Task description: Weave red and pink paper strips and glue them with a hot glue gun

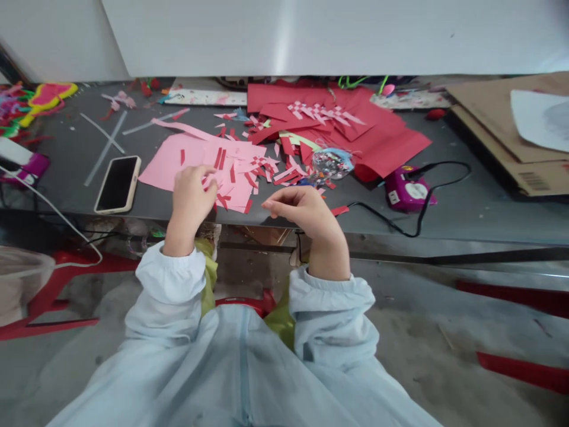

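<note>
My left hand is over a sheet of pink paper, its fingers loosely curled with a gap between thumb and forefinger. Short red paper strips lie on the sheet close to its fingertips. Near the table's front edge, my right hand is bent at the wrist, thumb and fingertips pressed together. Whatever they may pinch is too small to make out. Between and beyond the hands are scattered red and pink paper scraps and a small woven checkered piece.
Red paper sheets are piled at the back, bearing a woven checkered strip. A clear bag of small shiny bits lies before them. A phone is at left; a purple device with a black cable and cardboard are at right.
</note>
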### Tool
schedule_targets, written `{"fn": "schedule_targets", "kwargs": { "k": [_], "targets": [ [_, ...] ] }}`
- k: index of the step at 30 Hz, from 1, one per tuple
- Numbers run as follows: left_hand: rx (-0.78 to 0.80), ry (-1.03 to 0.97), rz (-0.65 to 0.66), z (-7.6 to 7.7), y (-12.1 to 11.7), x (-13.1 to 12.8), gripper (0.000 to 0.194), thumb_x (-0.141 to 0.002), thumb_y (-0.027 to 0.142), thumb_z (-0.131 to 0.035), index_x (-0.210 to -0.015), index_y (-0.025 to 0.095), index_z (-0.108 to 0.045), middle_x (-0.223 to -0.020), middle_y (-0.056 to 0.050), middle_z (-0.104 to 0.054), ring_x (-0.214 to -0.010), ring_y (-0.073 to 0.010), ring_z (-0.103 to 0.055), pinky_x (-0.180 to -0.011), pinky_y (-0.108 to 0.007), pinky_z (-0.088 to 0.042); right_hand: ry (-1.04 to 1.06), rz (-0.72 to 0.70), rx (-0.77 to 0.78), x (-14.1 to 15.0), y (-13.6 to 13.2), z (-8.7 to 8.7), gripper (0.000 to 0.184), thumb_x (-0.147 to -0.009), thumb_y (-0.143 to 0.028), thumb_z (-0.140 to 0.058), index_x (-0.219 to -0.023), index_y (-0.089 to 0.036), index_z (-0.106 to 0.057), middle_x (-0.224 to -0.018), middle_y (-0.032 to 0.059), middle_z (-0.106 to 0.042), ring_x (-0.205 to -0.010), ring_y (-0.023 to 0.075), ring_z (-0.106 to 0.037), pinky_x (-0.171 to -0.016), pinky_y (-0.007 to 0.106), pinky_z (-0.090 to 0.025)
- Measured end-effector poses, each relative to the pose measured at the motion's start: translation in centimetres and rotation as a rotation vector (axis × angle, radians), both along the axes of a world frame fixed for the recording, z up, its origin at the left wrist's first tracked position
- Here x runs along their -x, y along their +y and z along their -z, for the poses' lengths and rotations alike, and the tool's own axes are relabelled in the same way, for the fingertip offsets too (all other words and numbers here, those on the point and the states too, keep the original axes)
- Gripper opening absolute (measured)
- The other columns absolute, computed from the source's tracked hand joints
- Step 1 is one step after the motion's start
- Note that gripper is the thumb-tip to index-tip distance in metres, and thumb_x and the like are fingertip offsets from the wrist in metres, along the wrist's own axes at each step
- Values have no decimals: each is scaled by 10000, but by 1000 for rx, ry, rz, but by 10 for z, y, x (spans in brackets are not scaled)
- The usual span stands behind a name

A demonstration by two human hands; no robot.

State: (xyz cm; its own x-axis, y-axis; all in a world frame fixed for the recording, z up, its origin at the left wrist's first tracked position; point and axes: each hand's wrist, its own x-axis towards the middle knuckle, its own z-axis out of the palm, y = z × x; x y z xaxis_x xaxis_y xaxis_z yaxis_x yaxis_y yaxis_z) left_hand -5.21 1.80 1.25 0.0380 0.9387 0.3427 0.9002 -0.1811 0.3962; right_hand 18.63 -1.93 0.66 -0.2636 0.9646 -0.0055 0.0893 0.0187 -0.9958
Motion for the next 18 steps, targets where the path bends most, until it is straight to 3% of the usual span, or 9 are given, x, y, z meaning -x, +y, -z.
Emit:
{"fn": "schedule_targets", "kwargs": {
  "k": [4, 7, 12, 18],
  "targets": [
    [138, 277, 320, -36, 32, -35, 349, -842, 165, -617, -1167, 162, -746, -1162, -137, -737, -1140, -309, -652, -1079, -454, -447, 102, 7, 28, -7, 2, -3, 301, -647, -424, -854, -700, -151, -738, -597, 6, -640, -574, 105, -530, -580, 258, -413],
    [243, 389, 466, -46, 68, -57, 390, -856, 131, -555, -1186, 227, -738, -1147, -80, -751, -1078, -254, -675, -988, -370, -490, 153, 14, 25, -11, 3, -2, 312, -665, -440, -847, -708, -151, -739, -596, 3, -638, -576, 99, -532, -591, 252, -419],
    [339, 646, 480, -35, 111, -72, 477, -856, 178, -554, -1314, 235, -672, -1187, -97, -701, -1081, -247, -647, -943, -317, -482, 195, 0, 2, -15, 7, -1, 330, -675, -459, -838, -718, -148, -738, -596, 2, -636, -586, 99, -524, -592, 248, -418],
    [383, 697, 516, -22, 130, -75, 523, -870, 248, -567, -1391, 248, -615, -1195, -107, -619, -1146, -256, -592, -997, -317, -450, 209, -4, -1, -18, 10, -1, 335, -711, -482, -801, -730, -152, -747, -602, 9, -632, -579, 94, -515, -575, 243, -392]
  ]
}}
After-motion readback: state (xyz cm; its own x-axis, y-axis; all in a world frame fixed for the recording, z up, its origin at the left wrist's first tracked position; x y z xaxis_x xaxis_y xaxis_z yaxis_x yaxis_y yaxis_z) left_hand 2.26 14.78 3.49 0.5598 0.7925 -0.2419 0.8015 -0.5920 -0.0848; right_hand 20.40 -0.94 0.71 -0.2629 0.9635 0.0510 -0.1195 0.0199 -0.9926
